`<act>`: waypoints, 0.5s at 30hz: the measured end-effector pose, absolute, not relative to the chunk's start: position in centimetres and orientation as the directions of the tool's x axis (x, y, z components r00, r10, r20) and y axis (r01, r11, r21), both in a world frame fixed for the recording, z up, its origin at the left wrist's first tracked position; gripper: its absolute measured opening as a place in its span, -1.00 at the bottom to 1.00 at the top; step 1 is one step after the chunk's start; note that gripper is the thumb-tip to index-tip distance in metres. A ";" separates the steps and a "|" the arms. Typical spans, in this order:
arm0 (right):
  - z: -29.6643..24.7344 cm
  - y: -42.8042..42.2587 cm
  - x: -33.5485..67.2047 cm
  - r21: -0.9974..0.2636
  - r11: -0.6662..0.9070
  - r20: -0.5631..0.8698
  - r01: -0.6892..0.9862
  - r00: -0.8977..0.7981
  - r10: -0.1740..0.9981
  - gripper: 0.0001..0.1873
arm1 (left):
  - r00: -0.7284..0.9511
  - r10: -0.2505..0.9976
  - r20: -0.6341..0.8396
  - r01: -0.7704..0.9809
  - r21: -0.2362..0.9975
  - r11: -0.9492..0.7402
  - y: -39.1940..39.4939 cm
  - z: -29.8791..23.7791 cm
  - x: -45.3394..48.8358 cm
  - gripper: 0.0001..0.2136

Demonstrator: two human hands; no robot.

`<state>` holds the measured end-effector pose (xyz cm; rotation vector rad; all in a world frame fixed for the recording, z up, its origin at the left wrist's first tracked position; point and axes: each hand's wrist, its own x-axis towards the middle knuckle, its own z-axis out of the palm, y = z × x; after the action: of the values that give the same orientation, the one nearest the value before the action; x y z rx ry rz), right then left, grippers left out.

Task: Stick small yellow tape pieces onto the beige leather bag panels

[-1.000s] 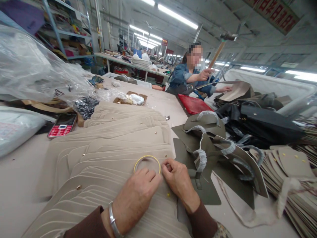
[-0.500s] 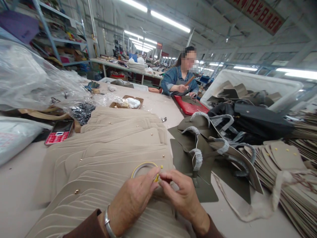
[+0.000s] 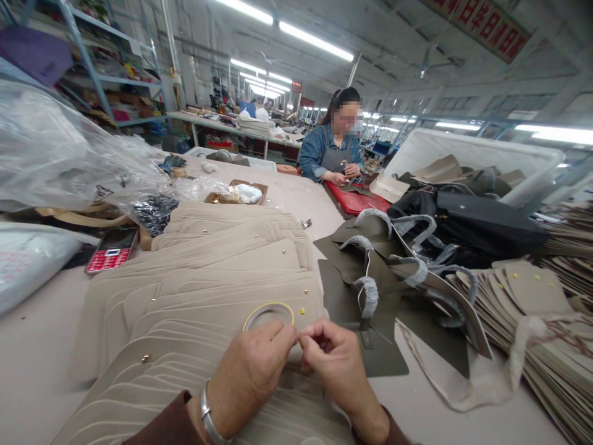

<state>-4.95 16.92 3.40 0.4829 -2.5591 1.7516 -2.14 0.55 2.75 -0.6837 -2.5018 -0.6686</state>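
Note:
My left hand (image 3: pixel 259 358) is closed around a narrow roll of yellow tape (image 3: pixel 269 306), whose ring sticks up behind the fingers. My right hand (image 3: pixel 336 361) is pinched, its fingertips almost against the left ones; whatever lies between them is too small to make out. Both hands are over a fanned stack of beige leather panels (image 3: pixel 185 309) with small gold studs. Just beyond the fingertips, a little yellow piece of tape (image 3: pixel 302 311) sits on the top panel near its right edge.
To the right lie olive panels (image 3: pixel 380 352) with wrapped handles, then more beige panels (image 3: pixel 532 293). A phone (image 3: pixel 111 250) and plastic bags (image 3: pixel 69 148) are at left. Across the table a co-worker (image 3: pixel 331 151) handles pieces over a red pad (image 3: pixel 354 201), beside a white bin (image 3: pixel 486 151).
The yellow bit that showed between my fingertips is now out of sight, and my left fingers have curled tighter. The co-worker's hands have come down to the red pad.

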 end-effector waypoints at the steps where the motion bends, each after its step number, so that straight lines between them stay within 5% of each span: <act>1: 3.5 16.7 -5.0 -0.958 0.270 0.029 -0.094 -0.972 -0.235 -0.80 | -0.758 0.341 0.555 0.569 0.309 0.762 0.6 2.9 -2.1 -0.72; 3: 3.6 16.6 -5.3 -0.979 0.177 -0.139 0.100 -0.965 -0.223 -0.77 | -0.727 0.350 0.590 0.591 0.278 0.758 0.8 3.1 -2.0 -0.73; 8: 2.1 18.0 -7.5 -0.976 0.129 -0.188 0.177 -0.979 -0.080 -0.70 | -0.730 0.375 0.572 0.600 0.271 0.753 1.2 3.0 -1.4 -0.79; 15: 0.6 19.5 -8.6 -0.958 0.272 -0.142 0.086 -0.971 -0.191 -0.67 | -0.938 0.341 0.052 0.345 0.155 0.926 1.8 3.1 -2.3 -0.82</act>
<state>-8.55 19.51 0.63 0.1125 -2.6789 2.0454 -2.34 1.76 3.13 -0.5457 -3.0593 -0.2530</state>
